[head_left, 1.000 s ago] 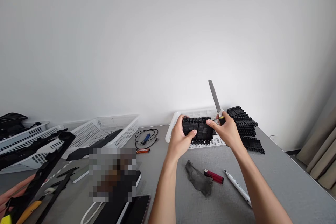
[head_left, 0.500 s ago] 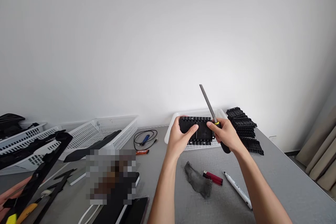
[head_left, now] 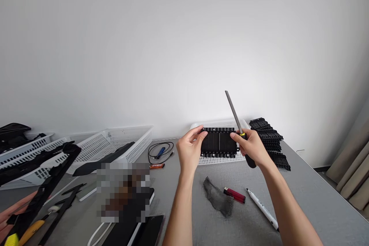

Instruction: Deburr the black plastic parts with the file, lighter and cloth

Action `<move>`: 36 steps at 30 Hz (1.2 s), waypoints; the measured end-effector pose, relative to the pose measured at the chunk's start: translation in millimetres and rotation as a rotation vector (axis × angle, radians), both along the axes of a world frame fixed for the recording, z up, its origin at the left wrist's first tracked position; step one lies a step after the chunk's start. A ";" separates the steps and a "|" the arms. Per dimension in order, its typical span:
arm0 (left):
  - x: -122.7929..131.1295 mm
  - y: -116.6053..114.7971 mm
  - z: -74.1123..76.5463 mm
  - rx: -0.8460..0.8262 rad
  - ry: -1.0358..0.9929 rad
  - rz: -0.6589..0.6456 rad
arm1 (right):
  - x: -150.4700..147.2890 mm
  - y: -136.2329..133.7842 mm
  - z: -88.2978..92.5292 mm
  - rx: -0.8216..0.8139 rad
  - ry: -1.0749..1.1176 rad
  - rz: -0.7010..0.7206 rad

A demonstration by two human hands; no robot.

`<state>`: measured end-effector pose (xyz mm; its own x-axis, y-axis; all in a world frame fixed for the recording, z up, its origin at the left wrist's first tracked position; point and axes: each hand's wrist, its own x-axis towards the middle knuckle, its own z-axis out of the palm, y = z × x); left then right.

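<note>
Between my two hands is a flat black plastic part (head_left: 213,144) with knobbed edges along its top and bottom, held up in front of a white basket (head_left: 221,125). My left hand (head_left: 190,146) pinches its left end, thumb on the face. The right end is pinched by my right hand (head_left: 249,144), which also grips a file (head_left: 234,112) by its black and yellow handle; the metal blade points up and left. Below lie a dark grey cloth (head_left: 218,196), a red lighter (head_left: 234,195) and a white marker (head_left: 262,209).
Similar black parts (head_left: 268,134) are stacked at the right. To the left stand more white baskets (head_left: 138,142) holding black pieces, a cable (head_left: 149,153), a phone (head_left: 151,230) and calipers (head_left: 66,203). At the far left, another person's hand (head_left: 17,215) holds a long black piece (head_left: 49,177).
My left hand has slid toward the left end of the black part, its thumb drawn back from the middle. The part and the file have shifted slightly right.
</note>
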<state>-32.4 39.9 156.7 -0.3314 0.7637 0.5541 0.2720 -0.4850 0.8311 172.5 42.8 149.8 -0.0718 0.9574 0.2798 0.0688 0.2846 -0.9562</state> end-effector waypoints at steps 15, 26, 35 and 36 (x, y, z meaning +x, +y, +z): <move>4.1 -18.4 14.5 0.011 0.407 -0.027 | 6.3 -7.9 8.2 0.033 -0.168 0.070; -0.5 -17.7 12.0 -0.113 0.534 -0.059 | -2.5 -12.8 12.0 0.048 -0.143 -0.123; -2.3 -4.6 0.8 -0.115 -0.032 -0.222 | -12.8 -17.6 10.9 0.124 -0.178 -0.092; -1.0 -4.1 0.6 -0.114 -0.053 -0.212 | -15.2 -19.9 11.3 0.142 -0.189 -0.102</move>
<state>-33.3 35.9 157.4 -0.1837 0.8756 0.4467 0.1284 -0.4292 0.8940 157.3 22.8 161.1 -0.0408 0.9144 0.4027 0.2779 0.3976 -0.8745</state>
